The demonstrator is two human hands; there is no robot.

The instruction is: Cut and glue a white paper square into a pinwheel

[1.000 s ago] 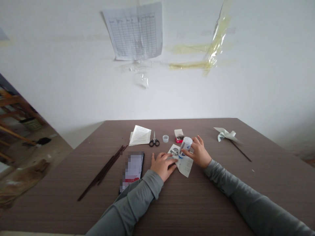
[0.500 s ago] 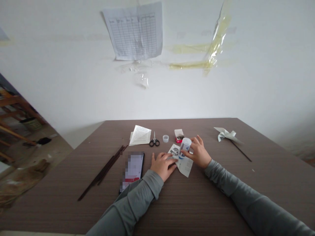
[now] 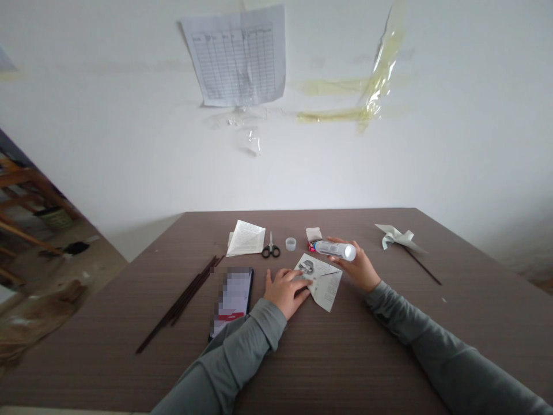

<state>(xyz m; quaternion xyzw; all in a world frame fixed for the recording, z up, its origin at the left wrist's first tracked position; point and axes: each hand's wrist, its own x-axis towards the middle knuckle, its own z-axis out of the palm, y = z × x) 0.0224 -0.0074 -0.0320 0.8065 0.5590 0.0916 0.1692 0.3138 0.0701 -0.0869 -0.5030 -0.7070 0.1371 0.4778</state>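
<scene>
Fingers of the left hand (image 3: 286,293) are loosely spread, palm down, their tips resting on the left side of a folded printed paper (image 3: 327,285). Most of this paper lies to the right of those fingertips, flat on the brown table (image 3: 345,363); a dark printed picture on it shows just beyond them, and a creased flap crosses its right half.

Fingers of the right hand (image 3: 360,266) are closed around a white bottle (image 3: 333,249), with the thumb along the near side and a finger along the far side. The bottle is tipped over almost level above the paper's far edge, its round white end toward the right and its other end toward a small red box (image 3: 314,234) with a raised white flap. That end overlaps the box in view, and whether the two touch cannot be told.

Beyond the left hand stand a clear cap (image 3: 291,244) and, to its left, scissors (image 3: 271,250) with black handles, beside a pile of printed sheets (image 3: 247,237). A phone (image 3: 235,291) lies left of the left hand, partly behind the sleeve, with thin dark sticks (image 3: 190,297) farther left. Well to the right of the right hand is a paper pinwheel (image 3: 397,237) on a stick.
</scene>
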